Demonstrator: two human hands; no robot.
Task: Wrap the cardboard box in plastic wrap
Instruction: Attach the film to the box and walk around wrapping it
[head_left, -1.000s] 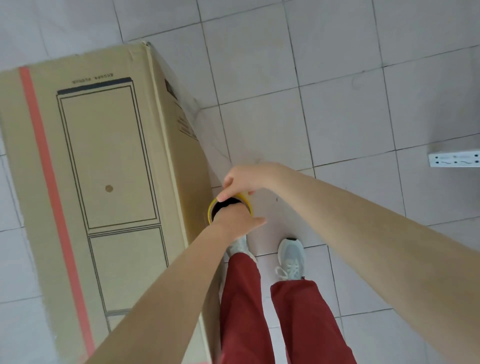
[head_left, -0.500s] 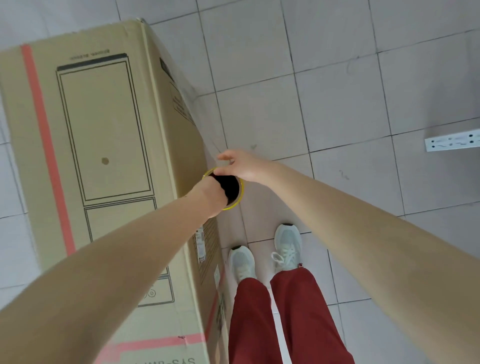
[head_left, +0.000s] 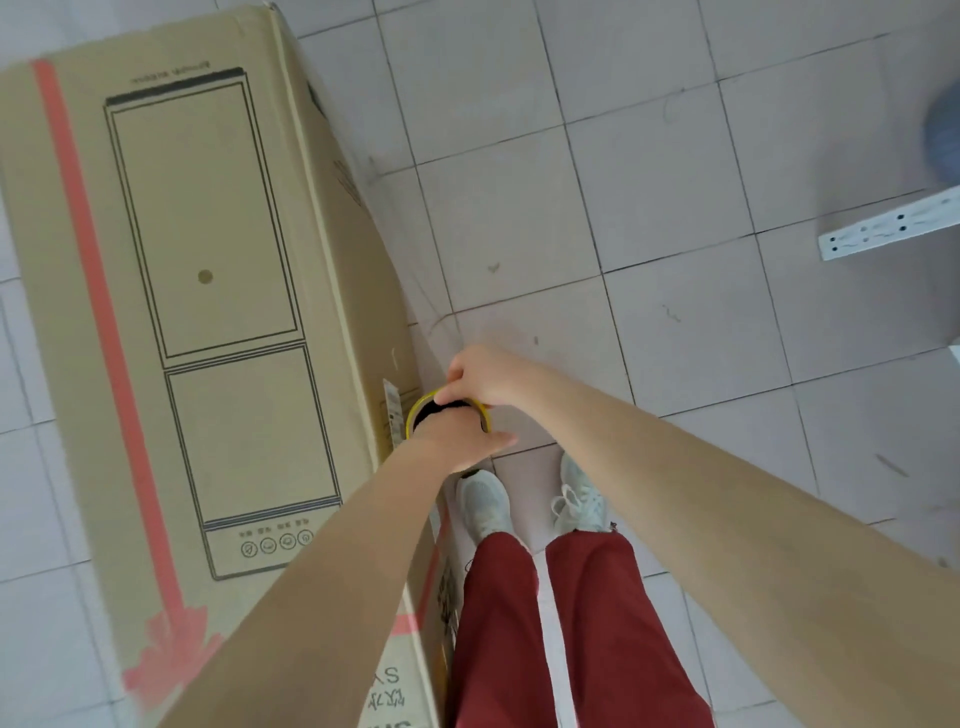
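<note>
Two-handed at centre frame: gripping wrap roll (head_left: 414, 415) with left hand (head_left: 457, 441), pinching its yellow rim with right hand (head_left: 488, 376), just beside cardboard box (head_left: 208, 234), probably for tension while wrapping.

tan cardboard box (head_left: 208, 312) with pink stripe; yellow-rimmed roll (head_left: 415, 408); red trousers (head_left: 545, 623)

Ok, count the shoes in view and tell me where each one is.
2. One white shoe beside the cardboard box, below the left hand; the other shoe just right of it.

Pale tiled floor (head_left: 675, 182); white power strip (head_left: 888, 231) lying at right; blurred grey-blue object (head_left: 943, 130) at upper right edge.
</note>
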